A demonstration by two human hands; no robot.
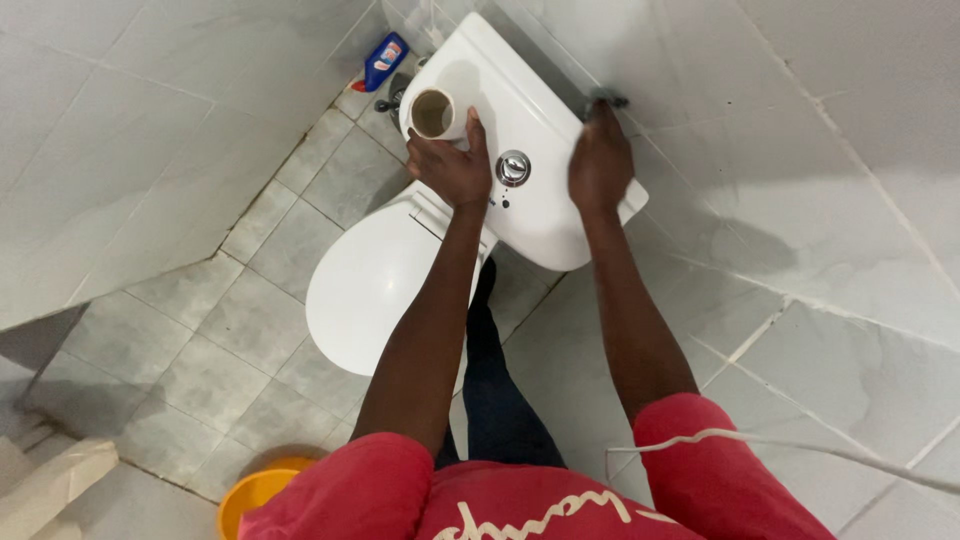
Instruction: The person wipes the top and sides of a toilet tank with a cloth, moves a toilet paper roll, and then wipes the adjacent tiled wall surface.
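A white toilet tank lid (545, 215) with a chrome flush button (513, 167) lies below me. My left hand (452, 165) is shut on a toilet paper roll (434, 113) resting on the lid's left end; the cardboard core faces the camera. My right hand (600, 160) presses on the lid's far right edge by the wall, fingers closed around a small dark thing I cannot make out. The closed white toilet seat (375, 285) sits to the left of the tank.
A blue bottle with a red cap (383, 61) stands on the floor in the corner behind the toilet. An orange bucket (255, 492) is at the bottom left. Grey tiled floor (230, 330) and white tiled walls surround. A white cord (800, 447) runs at the right.
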